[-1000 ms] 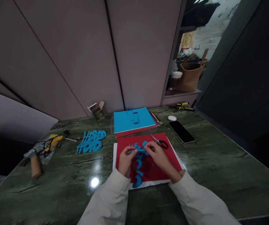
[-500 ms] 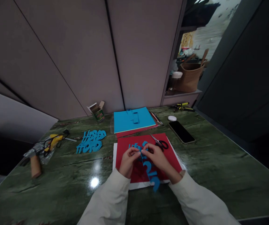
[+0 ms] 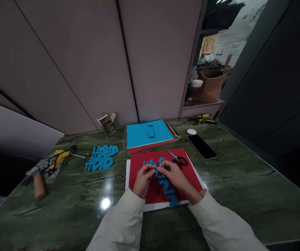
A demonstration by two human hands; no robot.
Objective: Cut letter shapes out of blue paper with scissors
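Note:
Both my hands meet over a red paper sheet (image 3: 191, 176) lying on the green marble table (image 3: 68, 205). My left hand (image 3: 142, 180) and my right hand (image 3: 174, 176) pinch the top of a blue paper cutout (image 3: 167, 190), which hangs down between them toward the sheet's near edge. Another part of blue cutout (image 3: 150, 162) lies on the red sheet just beyond my fingers. Black-handled scissors (image 3: 178, 159) rest on the sheet's far right corner, close to my right hand.
A second blue cutout (image 3: 101, 157) lies to the left. A stack of blue paper (image 3: 147, 133) sits behind the red sheet, a phone (image 3: 201, 146) to its right, a small open box (image 3: 108, 124) by the wall. Tools in plastic (image 3: 47, 164) lie far left.
The blue cutout was lifted off the red sheet and swung from under my left hand toward the right; my fingertips drew together at its top. Between the last two frames it barely moved.

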